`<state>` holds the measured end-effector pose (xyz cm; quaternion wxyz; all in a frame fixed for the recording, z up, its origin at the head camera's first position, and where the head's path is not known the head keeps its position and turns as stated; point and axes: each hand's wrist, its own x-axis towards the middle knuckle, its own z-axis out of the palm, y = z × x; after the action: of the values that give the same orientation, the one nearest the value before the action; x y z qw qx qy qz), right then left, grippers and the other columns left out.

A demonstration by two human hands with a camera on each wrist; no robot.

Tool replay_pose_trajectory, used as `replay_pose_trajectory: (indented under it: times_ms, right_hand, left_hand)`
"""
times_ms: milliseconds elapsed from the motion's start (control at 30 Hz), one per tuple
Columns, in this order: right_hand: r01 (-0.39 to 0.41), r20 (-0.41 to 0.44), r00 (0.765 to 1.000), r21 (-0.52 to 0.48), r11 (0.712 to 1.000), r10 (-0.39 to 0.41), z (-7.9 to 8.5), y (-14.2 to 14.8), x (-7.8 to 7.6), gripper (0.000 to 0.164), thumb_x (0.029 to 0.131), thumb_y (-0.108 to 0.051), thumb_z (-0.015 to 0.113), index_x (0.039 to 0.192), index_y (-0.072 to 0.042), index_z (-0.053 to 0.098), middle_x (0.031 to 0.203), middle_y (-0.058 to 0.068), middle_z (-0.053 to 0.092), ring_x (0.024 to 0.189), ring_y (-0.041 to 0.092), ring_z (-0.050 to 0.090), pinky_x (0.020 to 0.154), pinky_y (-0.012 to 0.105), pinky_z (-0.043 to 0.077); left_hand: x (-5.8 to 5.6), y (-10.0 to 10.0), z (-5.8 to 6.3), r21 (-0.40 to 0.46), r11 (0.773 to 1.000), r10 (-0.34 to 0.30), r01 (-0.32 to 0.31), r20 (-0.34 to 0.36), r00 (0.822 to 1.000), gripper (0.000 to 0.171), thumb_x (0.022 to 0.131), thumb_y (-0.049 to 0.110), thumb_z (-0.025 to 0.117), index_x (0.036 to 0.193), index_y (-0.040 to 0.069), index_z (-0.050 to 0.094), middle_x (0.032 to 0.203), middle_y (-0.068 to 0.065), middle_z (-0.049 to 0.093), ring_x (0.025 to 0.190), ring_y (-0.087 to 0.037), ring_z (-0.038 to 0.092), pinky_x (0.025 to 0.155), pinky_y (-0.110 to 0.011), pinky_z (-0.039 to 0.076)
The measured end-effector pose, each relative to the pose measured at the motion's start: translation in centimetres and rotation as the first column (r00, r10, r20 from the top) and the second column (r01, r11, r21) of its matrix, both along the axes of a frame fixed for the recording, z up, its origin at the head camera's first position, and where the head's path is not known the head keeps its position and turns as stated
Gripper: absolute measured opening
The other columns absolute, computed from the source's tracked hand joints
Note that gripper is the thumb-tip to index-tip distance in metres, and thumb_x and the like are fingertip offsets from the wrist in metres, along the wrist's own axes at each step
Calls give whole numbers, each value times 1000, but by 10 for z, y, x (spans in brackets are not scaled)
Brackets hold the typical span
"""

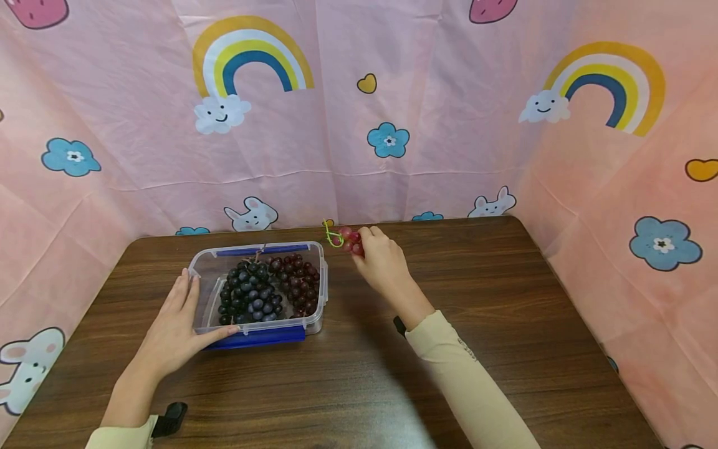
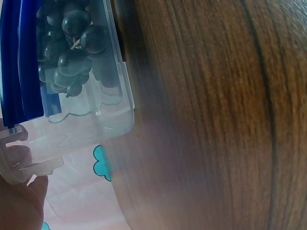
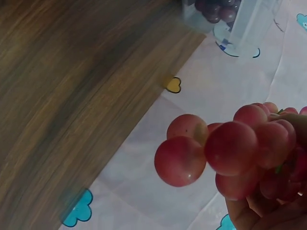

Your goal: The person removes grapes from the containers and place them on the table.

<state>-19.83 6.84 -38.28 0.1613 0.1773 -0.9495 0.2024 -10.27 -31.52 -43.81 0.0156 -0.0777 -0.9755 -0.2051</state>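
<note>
Fingers of the right hand curl round a small bunch of red grapes, holding it just past the far right corner of the clear plastic box, above the table. A thin green stem loops out of the bunch toward the box. The wrist view shows the grapes round, smooth and glossy, packed tight, with fingertips tucked under them.

Inside the box lie two more bunches: dark blue-black grapes on the left side and deep purple ones on the right. The box is a rounded rectangle with see-through walls and blue clip flaps along its near and far edges. The left hand rests flat against the box's left wall, fingers straight, thumb along the near blue flap, steadying rather than gripping.

I judge the main risk to be a loose grape: the hold is on the fruit itself, so a squeeze could pop one off its stem or bruise it, and it would roll across the slick wood-grain table. The light box could also slide if the bunch catches its rim.

Behind the box hangs a pink cloth printed with rainbows, flowers and rabbits.
</note>
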Motion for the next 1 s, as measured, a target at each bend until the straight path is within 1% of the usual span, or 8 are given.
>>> replay_pose_trajectory:
  times_ms: [267, 567, 833, 1000]
  right_hand:
    - [41, 59, 997, 10, 999, -42, -5, 11, -2, 28, 94, -15, 80, 113, 3, 69, 103, 17, 70, 85, 38, 76, 74, 48, 64]
    - [69, 71, 995, 6, 998, -70, -11, 18, -7, 26, 95, -16, 79, 109, 3, 69, 101, 17, 70, 84, 39, 76, 73, 48, 64]
    - [99, 128, 987, 31, 995, -102, -21, 22, -13, 29, 95, -18, 80, 112, 4, 70, 104, 19, 71, 89, 39, 76, 80, 50, 64]
    - [117, 164, 979, 43, 992, -122, -29, 21, -17, 30, 95, -18, 80, 113, 3, 70, 104, 18, 71, 91, 40, 75, 80, 51, 64]
  left_hand:
    - [0, -1, 0, -4, 1000, 2, -2, -2, 1000, 129, 90, 62, 76, 165, -6, -3, 173, -18, -22, 161, -44, -15, 125, -69, 4]
    - [1, 0, 0, -1, 1000, 2, -2, -3, 1000, 128, 90, 62, 76, 166, -6, -2, 173, -19, -22, 161, -44, -15, 125, -70, 4]
    - [0, 0, 1, -4, 1000, 1, -1, 11, 1000, 128, 90, 63, 75, 166, -5, -3, 173, -17, -24, 161, -44, -16, 124, -71, 5]
    - [0, 0, 1, -8, 1000, 3, -3, 13, 1000, 128, 90, 63, 75, 166, -5, -3, 173, -17, -24, 161, -44, -15, 124, -71, 5]
